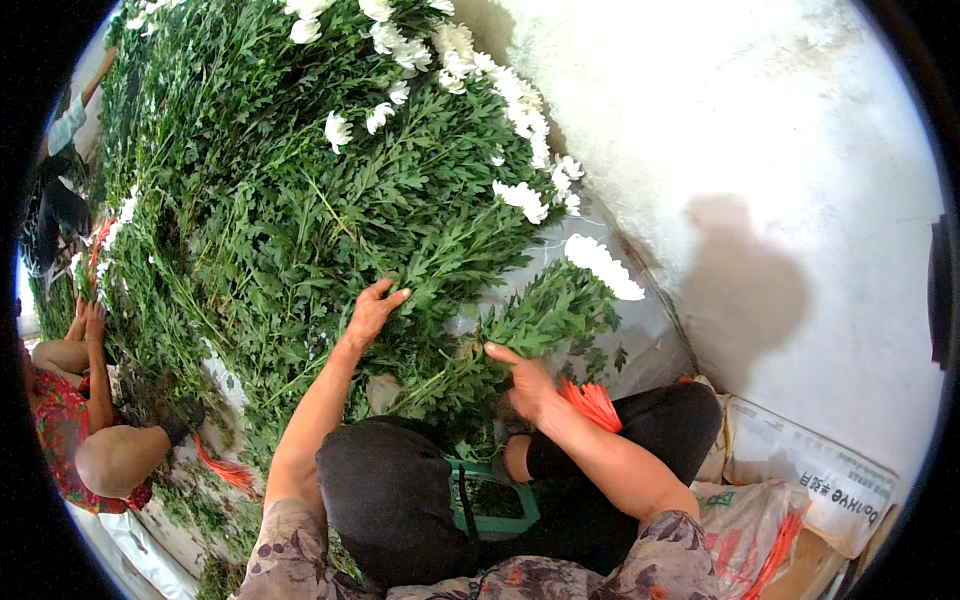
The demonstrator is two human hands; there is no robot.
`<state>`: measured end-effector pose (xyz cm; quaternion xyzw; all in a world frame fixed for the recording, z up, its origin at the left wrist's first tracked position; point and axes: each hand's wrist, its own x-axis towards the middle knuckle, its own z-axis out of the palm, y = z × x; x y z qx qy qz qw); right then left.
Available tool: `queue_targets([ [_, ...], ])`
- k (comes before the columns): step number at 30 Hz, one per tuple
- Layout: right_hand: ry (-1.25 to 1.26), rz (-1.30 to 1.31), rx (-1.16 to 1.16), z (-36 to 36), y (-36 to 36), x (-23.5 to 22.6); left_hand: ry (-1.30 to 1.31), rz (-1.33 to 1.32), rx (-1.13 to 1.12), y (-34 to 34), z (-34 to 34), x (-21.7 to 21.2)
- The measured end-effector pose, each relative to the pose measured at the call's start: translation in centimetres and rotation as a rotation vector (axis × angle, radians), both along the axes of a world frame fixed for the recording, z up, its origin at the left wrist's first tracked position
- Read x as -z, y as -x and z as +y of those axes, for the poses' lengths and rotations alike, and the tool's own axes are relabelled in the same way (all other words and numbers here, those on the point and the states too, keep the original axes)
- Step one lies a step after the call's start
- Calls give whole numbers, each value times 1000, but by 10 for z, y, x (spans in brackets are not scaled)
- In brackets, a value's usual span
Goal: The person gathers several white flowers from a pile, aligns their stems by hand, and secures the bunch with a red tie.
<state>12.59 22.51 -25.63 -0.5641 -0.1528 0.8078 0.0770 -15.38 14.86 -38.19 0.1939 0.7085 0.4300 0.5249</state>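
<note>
My right hand [528,382] is closed round the leafy stems of a bunch of white chrysanthemums [603,266], held low in front of my knees. The blooms point away to the upper right, and the stem ends trail left toward my lap. My left hand [372,312] reaches to the near edge of a big heap of cut chrysanthemums [270,190]. Its thumb and forefinger close on a leafy chrysanthemum stem there; the other fingers are partly hidden. Beside my right forearm, a bundle of red-orange ties [592,403] lies at my thigh.
A green plastic frame [492,508] sits between my legs. At the right are a clear plastic bag [745,530], more red ties [778,550] and a cardboard box [815,465] by the white wall [800,150]. Co-workers [90,400] work at the left, near another tie bundle [225,467].
</note>
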Motion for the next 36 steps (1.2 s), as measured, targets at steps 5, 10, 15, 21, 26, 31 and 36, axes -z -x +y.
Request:
queue_targets([
  [5, -54, -58, -87, 9, -13, 24, -69, 3, 56, -8, -22, -131],
  [10, -207, 85, -232, 12, -25, 56, -123, -118, 99, -22, -57, -164],
  [15, -718, 53, -578, 4, -23, 72, -62, -40, 32, -51, -69, -141],
  [21, -237, 296, -207, 17, 0, 10, -17, -96, -21, -64, -83, -130],
  [26, -158, 1, -127, 15, 11, -17, -110, 327, -371, -29, -84, -120],
  [31, -240, 3, -164, 16, 9, -11, -307, 675, -321, -31, -72, -137],
  [36, -306, 88, -161, 12, 16, -14, -286, 687, 342, -74, -67, -139],
])
